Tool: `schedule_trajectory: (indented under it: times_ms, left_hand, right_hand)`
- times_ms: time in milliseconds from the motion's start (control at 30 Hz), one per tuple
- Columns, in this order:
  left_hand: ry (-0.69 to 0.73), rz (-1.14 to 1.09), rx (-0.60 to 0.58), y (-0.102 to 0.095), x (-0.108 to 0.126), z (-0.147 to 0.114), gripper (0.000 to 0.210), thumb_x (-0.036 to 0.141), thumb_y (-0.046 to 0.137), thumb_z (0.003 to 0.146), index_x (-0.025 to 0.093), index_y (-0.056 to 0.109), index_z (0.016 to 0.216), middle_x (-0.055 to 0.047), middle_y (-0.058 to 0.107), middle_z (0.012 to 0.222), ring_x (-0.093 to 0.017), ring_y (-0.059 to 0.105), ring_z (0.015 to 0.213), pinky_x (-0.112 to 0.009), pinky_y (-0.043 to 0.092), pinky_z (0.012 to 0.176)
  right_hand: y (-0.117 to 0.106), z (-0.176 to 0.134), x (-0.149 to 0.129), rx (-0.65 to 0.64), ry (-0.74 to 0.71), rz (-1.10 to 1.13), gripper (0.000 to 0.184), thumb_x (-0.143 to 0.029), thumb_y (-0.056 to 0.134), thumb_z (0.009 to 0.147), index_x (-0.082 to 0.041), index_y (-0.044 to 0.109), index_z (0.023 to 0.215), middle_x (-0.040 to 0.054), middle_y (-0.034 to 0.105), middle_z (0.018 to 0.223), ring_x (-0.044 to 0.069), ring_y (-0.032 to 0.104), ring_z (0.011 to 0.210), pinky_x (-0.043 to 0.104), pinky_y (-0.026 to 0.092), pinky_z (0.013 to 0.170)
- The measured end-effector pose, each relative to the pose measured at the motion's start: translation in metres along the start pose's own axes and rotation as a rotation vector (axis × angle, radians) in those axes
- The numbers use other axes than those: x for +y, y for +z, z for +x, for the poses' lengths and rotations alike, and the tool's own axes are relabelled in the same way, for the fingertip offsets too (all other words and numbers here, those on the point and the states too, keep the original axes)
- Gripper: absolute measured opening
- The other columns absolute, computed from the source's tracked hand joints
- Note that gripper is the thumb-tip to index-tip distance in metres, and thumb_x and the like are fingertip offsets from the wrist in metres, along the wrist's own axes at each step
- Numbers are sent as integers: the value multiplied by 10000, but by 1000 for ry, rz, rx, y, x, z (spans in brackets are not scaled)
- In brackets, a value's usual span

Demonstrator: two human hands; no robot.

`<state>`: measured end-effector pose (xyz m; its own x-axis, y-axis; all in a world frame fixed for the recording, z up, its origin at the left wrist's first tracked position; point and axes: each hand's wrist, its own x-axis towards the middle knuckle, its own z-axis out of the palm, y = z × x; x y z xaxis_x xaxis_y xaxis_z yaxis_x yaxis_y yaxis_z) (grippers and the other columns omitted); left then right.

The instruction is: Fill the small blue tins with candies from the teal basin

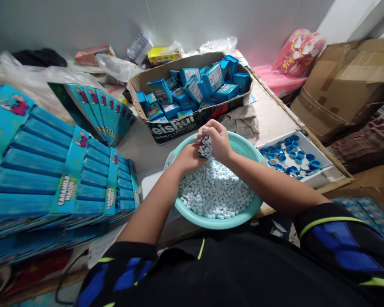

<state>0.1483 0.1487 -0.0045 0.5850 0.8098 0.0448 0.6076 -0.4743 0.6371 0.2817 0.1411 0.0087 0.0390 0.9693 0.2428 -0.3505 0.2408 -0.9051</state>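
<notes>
A turquoise basin (208, 223) in front of me holds a great many small white and pale blue candies (217, 192). Over its far part my two hands meet, with a clump of the candies (205, 147) between them. My left hand (192, 158) is curled round the lower left side of the clump. Fingers bent, my right hand (218, 140) closes over it from above and from the right. A darker bluish patch shows low in the clump; whether it is a container I cannot tell. Most of the left fingers are hidden.
Behind the basin stands a cardboard box (176, 128) of blue packets (195, 89). At right lies a white tray (323, 168) with blue caps (297, 155). Tall stacks of blue display boxes (45, 179) crowd the left. A crumpled cloth (241, 123) touches the basin's far side.
</notes>
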Motion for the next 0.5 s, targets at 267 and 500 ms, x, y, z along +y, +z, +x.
schedule_trajectory:
  times_ms: [267,500]
  left_hand:
    - [13,-11,-72,-3,-1,8,188,228,665,723,166,687,899,-57,683,870,-257,644,887,-352,523,856]
    - [-31,136,-31,2,7,0,305,286,666,774,147,688,1045,-95,709,1016,-277,643,972,-374,528,893]
  right_hand:
    - [-8,2,3,-33,15,-70,463,-567,598,895,-237,366,668,4,492,700,131,506,646,315,538,683]
    - [-9,-2,-3,-99,22,-35,570,-691,669,868,-226,447,624,-18,455,616,137,567,675,280,537,661]
